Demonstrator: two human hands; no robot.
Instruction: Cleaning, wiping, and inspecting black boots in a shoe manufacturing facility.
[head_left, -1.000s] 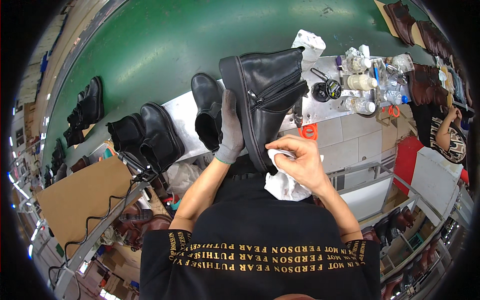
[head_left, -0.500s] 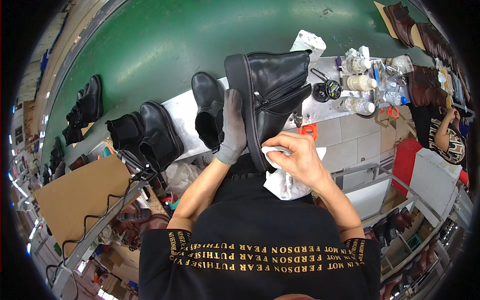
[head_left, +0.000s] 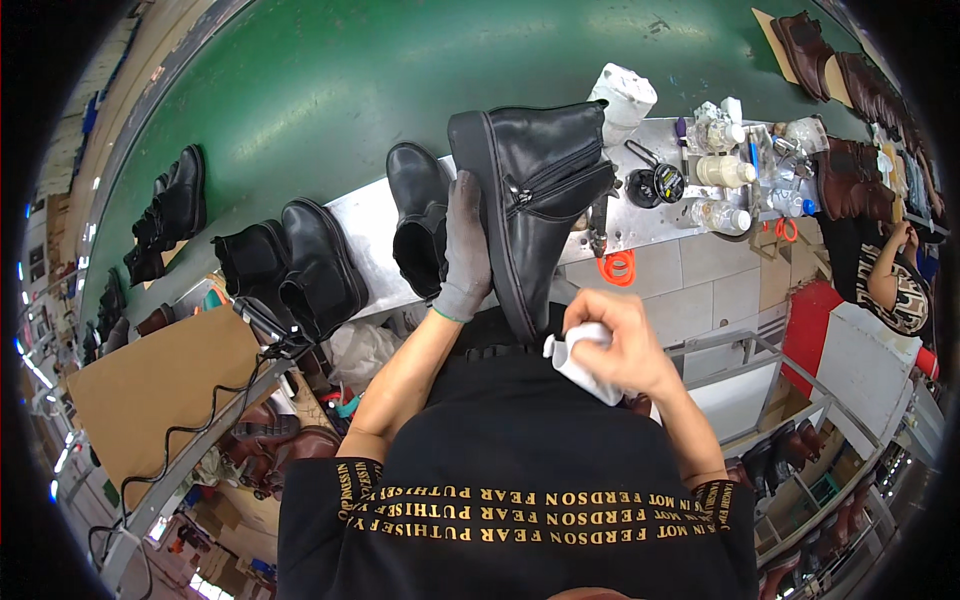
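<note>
A black leather ankle boot [head_left: 550, 150] with a side zipper is held up in front of me, its sole turned left and its toe pointing down toward me. My left hand [head_left: 465, 250], in a grey glove, presses along the sole; most of its fingers are hidden by the boot. My right hand [head_left: 618, 338] is bare and pinches a bunched white cloth [head_left: 590, 372], just right of the boot's toe and apart from it. Another black boot [head_left: 418, 185] stands behind my left hand on the metal sheet [head_left: 365, 222].
More black boots [head_left: 320, 260] stand at left. On the right are a white roll [head_left: 625, 100], a black round tin [head_left: 655, 185], plastic bottles [head_left: 725, 172] and orange-handled scissors [head_left: 617, 267]. Brown boots [head_left: 850, 170] line the green table's [head_left: 330, 90] far right. Another person [head_left: 890, 270] is beyond.
My right hand with the cloth has come off the boot's lower edge and moved slightly right and down. The boot has turned a little in my left hand.
</note>
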